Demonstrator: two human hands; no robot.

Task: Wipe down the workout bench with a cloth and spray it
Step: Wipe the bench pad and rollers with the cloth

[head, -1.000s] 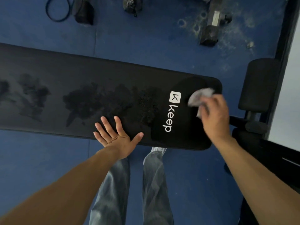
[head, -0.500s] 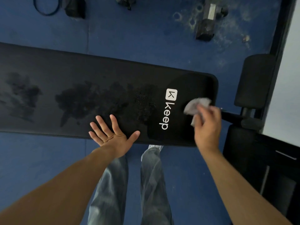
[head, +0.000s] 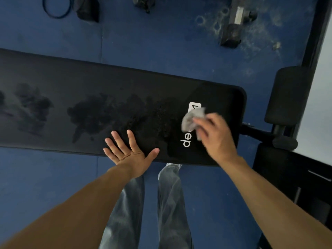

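Head view, looking down.

Blue padded floor (head: 161, 51): fills the frame, scuffed with pale dust at far right.

Long black upholstered workout bench (head: 89, 83): runs left to right across the middle, with its rounded end at right. Dark wet patches (head: 100, 112) mark the centre and left of the pad.

Legs in faded blue jeans (head: 170, 203): near side, below the bench edge.

Black cylindrical roller pad (head: 287, 94): just beyond the right end of the bench.

Black hex dumbbell (head: 233, 24): on the floor, far right.

Left hand (head: 131, 153): flat on the near edge of the bench, fingers straight and spread, holding nothing.

Right hand (head: 217, 139): blurred, over the right end of the bench, fingers curled round the cloth.

Crumpled grey cloth (head: 192, 119): on the bench top, covering part of the white printed lettering (head: 186, 141).
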